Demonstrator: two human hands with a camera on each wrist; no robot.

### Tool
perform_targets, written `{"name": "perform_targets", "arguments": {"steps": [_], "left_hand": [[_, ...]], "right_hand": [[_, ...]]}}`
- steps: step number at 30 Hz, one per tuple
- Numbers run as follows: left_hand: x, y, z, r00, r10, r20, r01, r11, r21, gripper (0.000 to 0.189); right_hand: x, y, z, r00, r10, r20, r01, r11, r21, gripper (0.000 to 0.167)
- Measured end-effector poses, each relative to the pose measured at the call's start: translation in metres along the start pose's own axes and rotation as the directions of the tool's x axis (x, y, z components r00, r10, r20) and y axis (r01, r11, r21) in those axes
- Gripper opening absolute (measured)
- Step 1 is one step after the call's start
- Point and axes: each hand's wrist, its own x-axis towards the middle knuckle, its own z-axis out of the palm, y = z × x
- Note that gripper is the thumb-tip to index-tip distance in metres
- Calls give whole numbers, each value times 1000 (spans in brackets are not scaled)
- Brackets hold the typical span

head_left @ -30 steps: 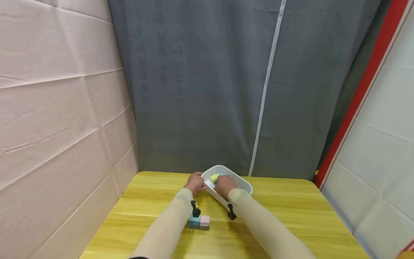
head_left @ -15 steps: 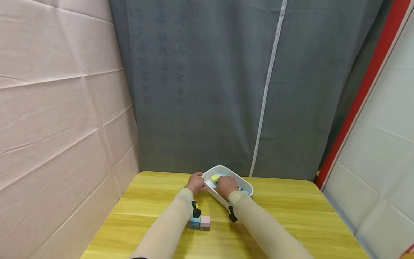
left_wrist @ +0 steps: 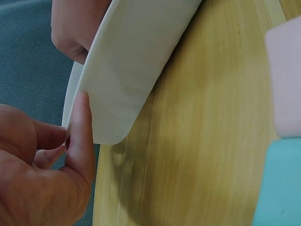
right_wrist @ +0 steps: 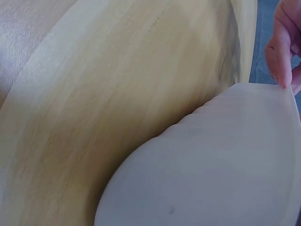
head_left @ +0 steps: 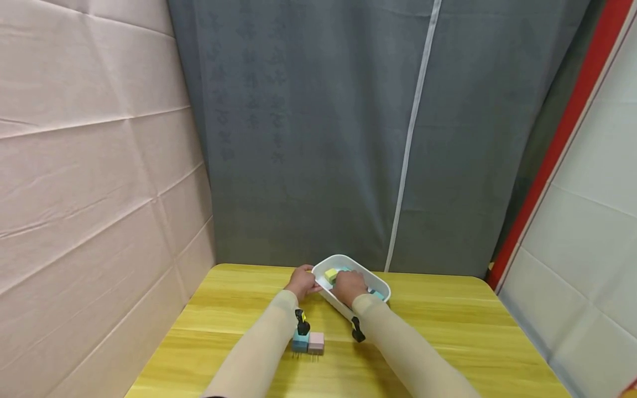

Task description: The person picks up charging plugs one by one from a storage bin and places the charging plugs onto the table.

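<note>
A white plastic tray (head_left: 338,261) with rounded corners lies at an angle near the table's far edge. My left hand (head_left: 301,282) pinches its rim at the left corner; the left wrist view shows the left thumb and fingers (left_wrist: 81,117) on either side of the tray wall (left_wrist: 127,66). My right hand (head_left: 350,287) reaches down inside the tray, knuckles bent and fingertips hidden, so I cannot tell what it holds. A yellow block (head_left: 330,275) sits in the tray left of that hand, and a light blue block (head_left: 377,294) shows at the right.
Nearer to me, a blue block (head_left: 300,344) and a pink block (head_left: 316,343) stand side by side on the wooden table (head_left: 448,331), beside my left forearm. A grey curtain (head_left: 308,138) hangs behind the table's far edge.
The right hand has shifted slightly inside the tray, and the light blue block at its right shows more plainly. My left hand stays on the rim.
</note>
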Motion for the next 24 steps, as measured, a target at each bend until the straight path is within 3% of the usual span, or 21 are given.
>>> {"name": "perform_targets", "arguments": {"steps": [9, 17, 24], "left_hand": [[5, -2, -1, 1000, 1, -4, -1, 1000, 0, 57], [2, -1, 0, 999, 36, 6, -36, 999, -11, 57], [8, -5, 0, 1000, 22, -2, -22, 1000, 14, 58]], "right_hand": [[7, 9, 7, 996, -76, -40, 77, 997, 29, 48], [-1, 11, -5, 992, -126, -24, 127, 986, 104, 65], [-11, 15, -19, 990, -133, -52, 141, 967, 214, 54]]}}
